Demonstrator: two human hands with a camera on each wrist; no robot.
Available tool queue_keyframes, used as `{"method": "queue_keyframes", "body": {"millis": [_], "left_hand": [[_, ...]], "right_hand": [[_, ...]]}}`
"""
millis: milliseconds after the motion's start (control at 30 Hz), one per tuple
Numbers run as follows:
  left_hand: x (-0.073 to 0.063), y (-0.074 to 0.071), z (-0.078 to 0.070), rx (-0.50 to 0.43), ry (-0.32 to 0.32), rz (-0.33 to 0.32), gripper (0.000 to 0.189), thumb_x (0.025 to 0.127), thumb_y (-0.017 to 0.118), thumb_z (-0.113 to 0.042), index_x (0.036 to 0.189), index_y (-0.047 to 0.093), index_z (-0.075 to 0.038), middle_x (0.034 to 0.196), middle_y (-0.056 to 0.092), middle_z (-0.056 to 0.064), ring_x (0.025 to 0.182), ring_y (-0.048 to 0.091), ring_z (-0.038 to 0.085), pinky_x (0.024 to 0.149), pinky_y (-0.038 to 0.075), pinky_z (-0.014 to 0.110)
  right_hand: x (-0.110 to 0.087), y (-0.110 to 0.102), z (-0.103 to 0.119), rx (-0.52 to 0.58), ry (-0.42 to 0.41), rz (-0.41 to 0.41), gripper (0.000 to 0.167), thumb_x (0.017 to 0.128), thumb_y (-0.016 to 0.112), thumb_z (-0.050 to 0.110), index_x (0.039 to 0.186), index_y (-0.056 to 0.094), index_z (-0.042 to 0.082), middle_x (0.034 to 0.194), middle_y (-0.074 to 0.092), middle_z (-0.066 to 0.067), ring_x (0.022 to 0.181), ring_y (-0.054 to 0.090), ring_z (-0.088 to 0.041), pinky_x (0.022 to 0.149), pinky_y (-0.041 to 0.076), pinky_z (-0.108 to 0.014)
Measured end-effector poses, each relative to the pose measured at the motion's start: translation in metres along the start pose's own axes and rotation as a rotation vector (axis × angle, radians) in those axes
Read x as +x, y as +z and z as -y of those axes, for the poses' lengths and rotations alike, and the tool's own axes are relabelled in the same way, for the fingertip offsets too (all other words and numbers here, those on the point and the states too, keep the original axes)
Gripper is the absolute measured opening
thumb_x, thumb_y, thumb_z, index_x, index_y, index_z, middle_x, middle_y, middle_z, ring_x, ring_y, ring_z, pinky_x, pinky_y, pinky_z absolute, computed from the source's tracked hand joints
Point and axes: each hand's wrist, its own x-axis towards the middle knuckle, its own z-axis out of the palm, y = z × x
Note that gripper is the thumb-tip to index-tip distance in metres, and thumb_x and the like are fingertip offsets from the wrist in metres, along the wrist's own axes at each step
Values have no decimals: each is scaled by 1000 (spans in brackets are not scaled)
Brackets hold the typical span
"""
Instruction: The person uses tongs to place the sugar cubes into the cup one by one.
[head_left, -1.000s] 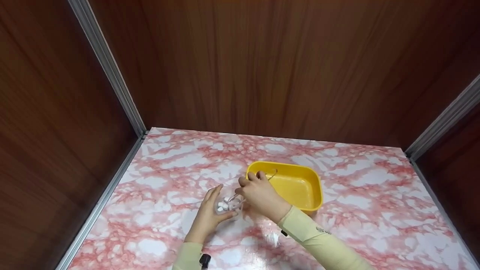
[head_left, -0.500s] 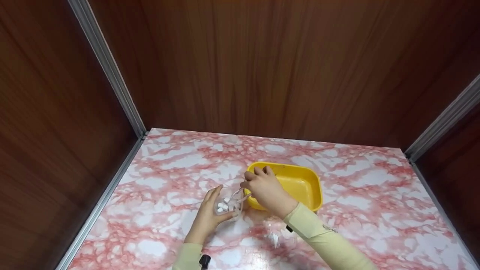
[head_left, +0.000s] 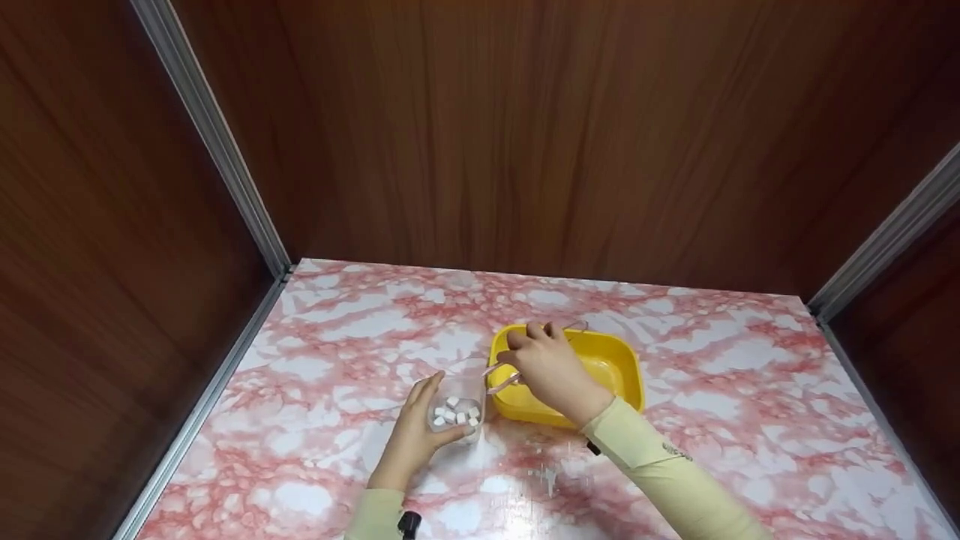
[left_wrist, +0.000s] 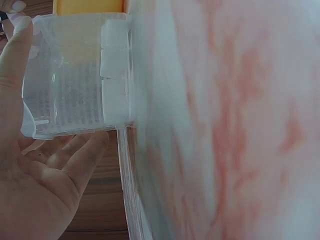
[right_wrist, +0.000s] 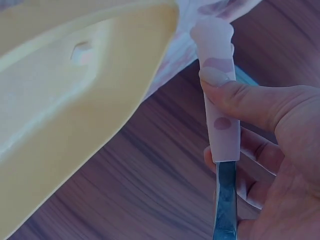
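My left hand grips a clear plastic container that stands on the table, thumb on the near side and fingers on the far side. Several white cubes lie at its bottom. My right hand pinches a pair of tongs with pink, dark-spotted ends and metal arms. In the head view the pink ends point left, apart from each other, at the left rim of a yellow basin. A small pale patch inside the basin shows in the right wrist view; I cannot tell what it is.
The table has a red and white marbled top. Dark wood-grain panels rise behind it and at both sides, with metal strips at the corners. The yellow basin stands close to the right of the clear container.
My right hand has moved right and away with the tongs, their pink ends leaving the container for the basin's left rim. My left hand and the container have stayed in place.
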Motion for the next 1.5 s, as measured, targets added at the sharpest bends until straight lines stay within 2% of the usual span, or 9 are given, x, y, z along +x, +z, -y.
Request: {"method": "queue_keyframes", "body": {"millis": [333,533,733,1233,1500], "left_hand": [[-2,0,0,-10,7,-1,98,69,78,-53,149,33,-19,145,36,7,129,40,31,104,36,48],[-1,0,0,-26,-3,1,98,69,78,-53,149,33,-20,146,35,7,130,38,32,105,35,50],[-1,0,1,-37,-43,17,99,68,78,-54,150,32,-23,147,34,2,133,35,29,106,34,48],[-1,-1,-2,-36,-20,2,98,69,79,-51,150,32,-21,146,35,4,134,34,30,106,33,49],[0,0,1,-32,-44,9,99,68,78,-54,150,32,-23,147,34,0,135,32,27,107,32,46]], "right_hand": [[-4,-1,-10,3,38,35,36,70,86,15,104,75,21,94,60,-1,84,47,-25,70,34,-42],[-7,-1,-17,2,71,50,38,70,86,16,106,76,20,95,59,-1,84,45,-24,72,31,-41],[-11,2,-24,4,85,47,39,69,87,16,106,76,21,89,54,-1,85,45,-25,73,33,-42],[-10,15,-44,38,140,80,38,68,87,13,103,77,23,91,58,-1,89,49,-25,78,37,-45],[-8,23,-50,33,144,124,39,68,87,14,104,76,24,92,58,-1,90,49,-25,80,37,-46]]}}
